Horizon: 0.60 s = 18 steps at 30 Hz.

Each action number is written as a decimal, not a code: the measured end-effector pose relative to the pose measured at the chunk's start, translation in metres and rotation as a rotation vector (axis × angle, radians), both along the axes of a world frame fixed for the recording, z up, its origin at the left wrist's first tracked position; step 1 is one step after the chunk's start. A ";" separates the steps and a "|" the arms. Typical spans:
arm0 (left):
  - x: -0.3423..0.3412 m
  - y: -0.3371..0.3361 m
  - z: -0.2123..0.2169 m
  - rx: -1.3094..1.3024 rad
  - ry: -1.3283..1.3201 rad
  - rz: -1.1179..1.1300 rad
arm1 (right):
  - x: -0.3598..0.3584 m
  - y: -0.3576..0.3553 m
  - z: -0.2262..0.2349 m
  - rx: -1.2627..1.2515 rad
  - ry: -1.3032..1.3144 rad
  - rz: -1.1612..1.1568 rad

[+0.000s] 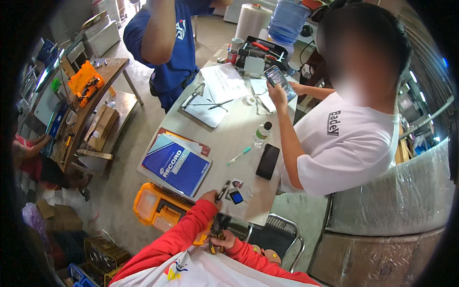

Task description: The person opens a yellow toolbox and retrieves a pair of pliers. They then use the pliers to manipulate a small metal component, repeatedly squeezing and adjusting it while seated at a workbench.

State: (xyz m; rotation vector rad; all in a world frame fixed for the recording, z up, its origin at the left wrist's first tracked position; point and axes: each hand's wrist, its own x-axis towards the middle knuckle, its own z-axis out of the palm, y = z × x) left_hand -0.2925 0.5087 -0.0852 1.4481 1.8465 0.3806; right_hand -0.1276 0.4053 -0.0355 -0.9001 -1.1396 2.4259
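My left hand is at the table's near edge, fingers closed around a slim dark tool whose exact kind I cannot make out. Just right of it lie a small black square piece with a blue face and a small photo. Lower down, close to my body, my right hand grips a hand tool with black and yellow handles; its dark upper end is hard to make out. A blue record book lies on the table beyond my left hand.
An orange organizer case sits below the table's left edge. A phone, a pen and a bottle lie or stand on the right. Across the table, a person in white holds a phone; another in blue stands behind.
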 end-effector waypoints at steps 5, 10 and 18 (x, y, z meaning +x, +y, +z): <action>-0.039 -0.023 0.046 0.223 -0.403 0.184 | 0.014 0.021 0.032 -0.064 0.021 -0.181; -0.088 -0.062 0.120 0.252 -0.952 0.182 | -0.005 0.017 0.059 0.036 0.077 -0.281; -0.137 -0.101 0.161 0.357 -1.126 0.215 | -0.070 -0.010 0.081 0.136 0.123 -0.305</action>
